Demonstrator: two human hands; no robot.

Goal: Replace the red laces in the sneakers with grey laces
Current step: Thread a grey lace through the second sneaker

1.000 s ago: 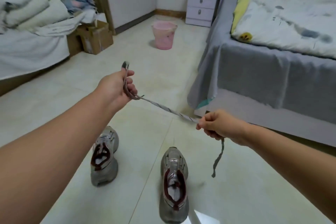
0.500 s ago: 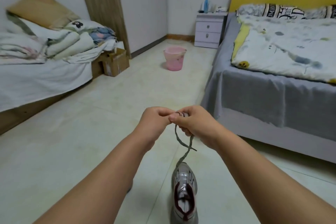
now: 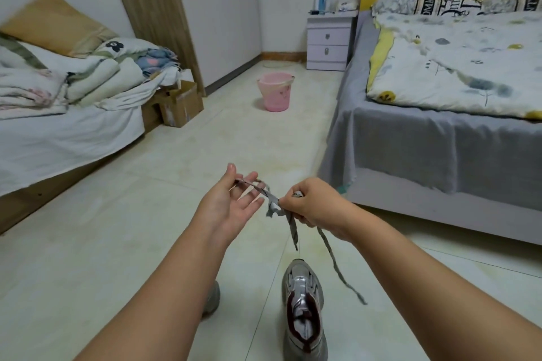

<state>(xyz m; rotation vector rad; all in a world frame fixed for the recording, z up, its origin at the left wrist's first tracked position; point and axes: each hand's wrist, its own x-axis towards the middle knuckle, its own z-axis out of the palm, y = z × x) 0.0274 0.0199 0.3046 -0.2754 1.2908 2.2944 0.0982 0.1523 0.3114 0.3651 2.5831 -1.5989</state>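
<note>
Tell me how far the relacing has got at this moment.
Early. The sneaker in full view shows no lace, red or grey; the other is mostly hidden. In hand: the right hand pinches the grey lace, draped over the open left hand. Threading both remains.

The tiled floor (image 3: 117, 228) carries two sneakers (image 3: 305, 313), a pink bucket (image 3: 275, 92) and a cardboard box (image 3: 180, 102).

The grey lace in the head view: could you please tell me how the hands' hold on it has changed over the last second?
A second ago both hands gripped the flat grey lace stretched apart between them; then they came together. Now the left hand has opened, the lace lying across its straight fingers, while the right hand pinches it bunched, both ends dangling. The silver sneaker with dark red lining stays on the floor.
</note>
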